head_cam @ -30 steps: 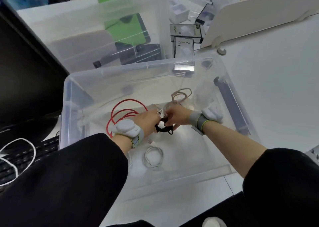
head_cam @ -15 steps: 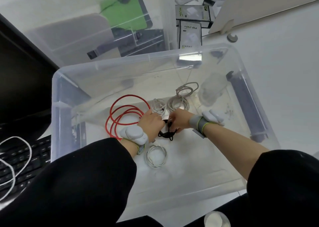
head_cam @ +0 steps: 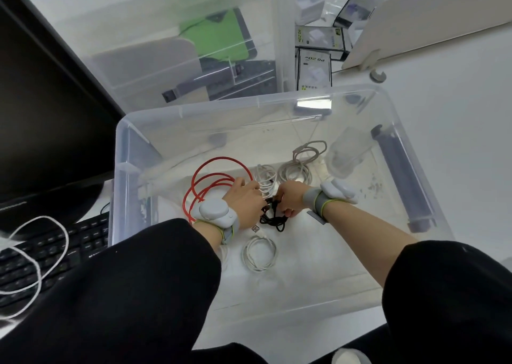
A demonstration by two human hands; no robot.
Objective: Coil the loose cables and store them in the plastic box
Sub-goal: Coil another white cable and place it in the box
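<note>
Both my hands reach down into the clear plastic box (head_cam: 257, 104). My left hand (head_cam: 245, 201) and my right hand (head_cam: 289, 197) both hold a small coiled black cable (head_cam: 273, 219) low over the box floor. A red cable coil (head_cam: 213, 180) lies just left of my left hand. Behind my hands lie white coils (head_cam: 293, 171) and a beige one (head_cam: 309, 151). A small white coil (head_cam: 259, 254) with a USB plug lies nearer to me.
The box's clear lid (head_cam: 177, 45) stands propped behind it. A black monitor (head_cam: 41, 114) and keyboard (head_cam: 52, 250) sit at left, with a loose white cable (head_cam: 36, 253) across the keys. Charger boxes (head_cam: 314, 68) and a white panel (head_cam: 432, 17) lie at the back right.
My hands have lowered the black cable toward the box floor. My head has moved closer over the box.
</note>
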